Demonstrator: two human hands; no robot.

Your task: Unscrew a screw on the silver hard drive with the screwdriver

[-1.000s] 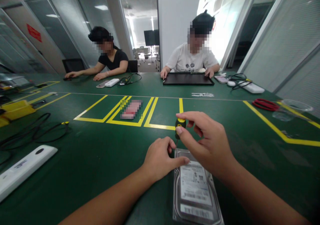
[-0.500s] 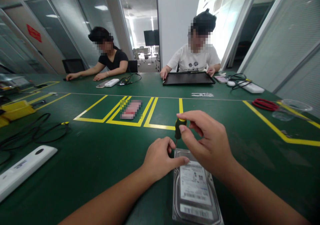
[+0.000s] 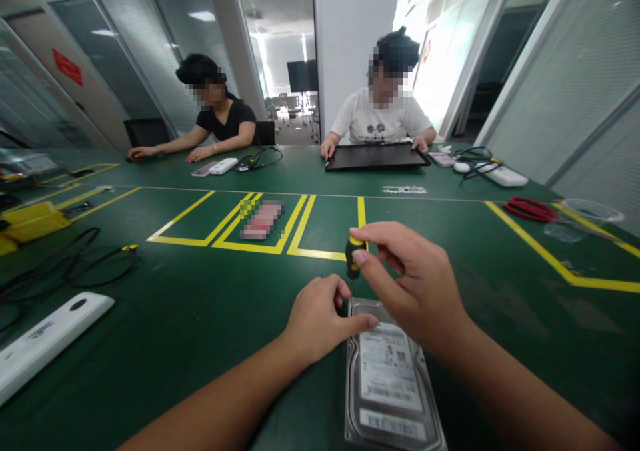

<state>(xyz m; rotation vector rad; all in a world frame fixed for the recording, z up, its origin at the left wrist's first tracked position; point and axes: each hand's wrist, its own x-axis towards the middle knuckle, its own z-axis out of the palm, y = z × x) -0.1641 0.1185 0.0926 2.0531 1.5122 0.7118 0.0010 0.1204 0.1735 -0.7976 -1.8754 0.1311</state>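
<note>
A silver hard drive (image 3: 393, 387) with a white label lies on the green table (image 3: 190, 317) close in front of me. My left hand (image 3: 320, 317) rests on its far left corner, thumb laid across the top edge and fingers curled against the side. My right hand (image 3: 410, 281) pinches the black and yellow handle of a small screwdriver (image 3: 353, 259) between thumb and fingers. The screwdriver stands upright, its thin shaft pointing down at the drive's far left corner, just beside my left fingers.
Yellow tape lines (image 3: 300, 234) mark boxes on the table. A white device (image 3: 43, 341) and black cables (image 3: 65, 264) lie at left, a red cable (image 3: 530, 209) and clear bowl (image 3: 590, 214) at right. Two people sit opposite, one holding a black tray (image 3: 375, 157).
My right hand's fingers have shifted slightly on the screwdriver handle, which has leaned a little to the left. The left hand and the drive have stayed put.
</note>
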